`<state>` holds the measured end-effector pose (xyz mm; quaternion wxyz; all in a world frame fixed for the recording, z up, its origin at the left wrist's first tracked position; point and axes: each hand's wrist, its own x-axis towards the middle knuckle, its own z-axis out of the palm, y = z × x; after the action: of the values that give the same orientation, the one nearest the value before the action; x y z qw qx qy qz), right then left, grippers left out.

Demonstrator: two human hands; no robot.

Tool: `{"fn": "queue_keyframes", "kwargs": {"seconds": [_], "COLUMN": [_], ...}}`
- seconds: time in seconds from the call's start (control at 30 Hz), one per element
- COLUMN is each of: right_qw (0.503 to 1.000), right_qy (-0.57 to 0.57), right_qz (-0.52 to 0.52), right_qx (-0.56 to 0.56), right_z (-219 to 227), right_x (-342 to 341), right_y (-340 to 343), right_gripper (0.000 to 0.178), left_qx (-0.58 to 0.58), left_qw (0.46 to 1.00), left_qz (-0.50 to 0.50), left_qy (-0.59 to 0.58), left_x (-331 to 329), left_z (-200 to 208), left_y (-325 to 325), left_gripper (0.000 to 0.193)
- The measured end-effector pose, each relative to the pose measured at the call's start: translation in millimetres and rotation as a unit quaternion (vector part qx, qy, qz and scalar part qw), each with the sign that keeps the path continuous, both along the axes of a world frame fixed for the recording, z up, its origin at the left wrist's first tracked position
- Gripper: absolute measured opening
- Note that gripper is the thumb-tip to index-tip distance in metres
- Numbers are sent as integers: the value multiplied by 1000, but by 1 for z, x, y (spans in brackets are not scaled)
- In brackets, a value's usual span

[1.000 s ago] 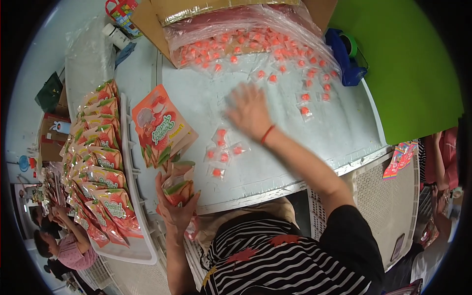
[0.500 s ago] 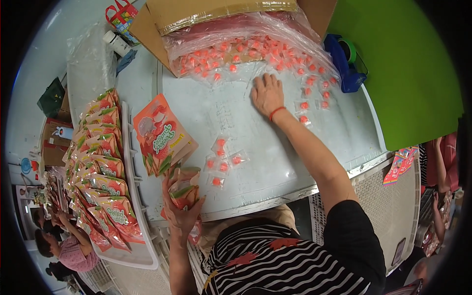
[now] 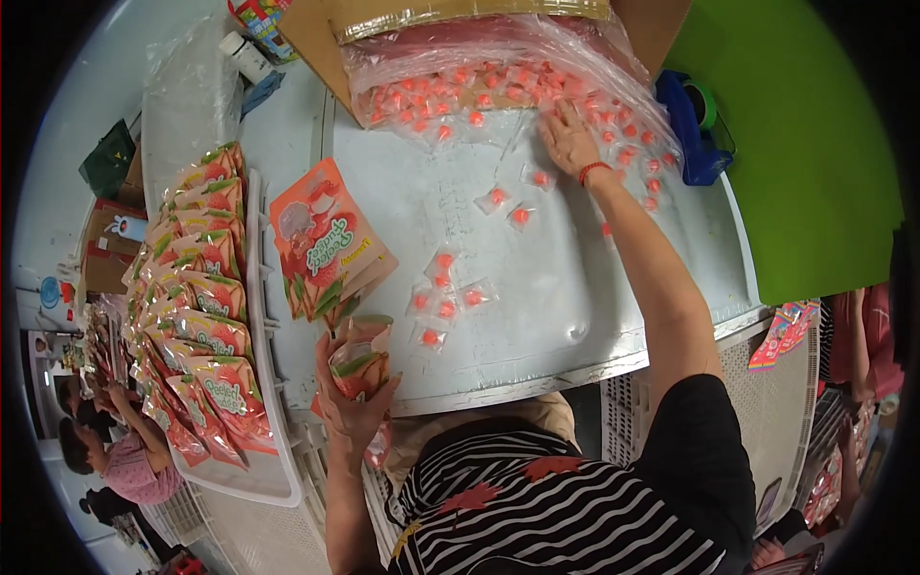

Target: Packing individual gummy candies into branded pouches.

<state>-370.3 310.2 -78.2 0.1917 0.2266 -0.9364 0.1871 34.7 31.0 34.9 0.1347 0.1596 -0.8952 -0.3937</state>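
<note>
My left hand is closed around a peach-and-green candy pouch near the table's front edge. My right hand reaches to the front edge of a heap of individually wrapped pink candies, its fingers stretched out over some of them. Three wrapped candies lie loose just left of that hand. Farther toward me, a small cluster of wrapped candies rests on the table. Flat pouches lie stacked beyond my left hand.
An open cardboard box with a clear plastic liner stands at the far side. On the left is a white tray of filled pouches. A blue tape dispenser sits far right. Other people work at both sides.
My right hand has moved away from me and rightward onto the candy heap. Three candies now lie loose to its left. My left hand still holds the pouch; the whole view has shifted slightly.
</note>
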Motion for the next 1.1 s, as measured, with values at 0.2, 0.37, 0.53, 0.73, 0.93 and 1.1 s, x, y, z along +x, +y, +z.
{"fn": "queue_keyframes", "kwargs": {"seconds": [0.2, 0.37, 0.53, 0.73, 0.93, 1.1], "right_qw": [992, 856, 618, 970, 996, 986], "right_qy": [16, -289, -373, -167, 24, -12], "right_qz": [122, 141, 7, -22, 56, -38], "right_qx": [-18, -406, -692, -177, 64, 162], "right_z": [17, 26, 52, 50, 23, 26], "right_x": [63, 53, 43, 85, 73, 67], "right_y": [-7, 35, 68, 52, 38, 50], "right_gripper": [28, 25, 22, 26, 27, 23], "left_qx": [10, 10, 43, 3, 1, 20], "left_qw": [1000, 1000, 999, 1000, 1000, 1000], "left_qz": [2, -9, 8, 15, -7, 21], "left_qy": [-17, 6, 3, -5, -2, -9], "left_x": [-1, -5, 2, 5, -8, 3], "left_z": [-3, -6, -6, -6, 1, -4], "left_y": [0, 2, -2, -8, 2, -6], "left_gripper": [96, 98, 97, 97, 94, 93]}}
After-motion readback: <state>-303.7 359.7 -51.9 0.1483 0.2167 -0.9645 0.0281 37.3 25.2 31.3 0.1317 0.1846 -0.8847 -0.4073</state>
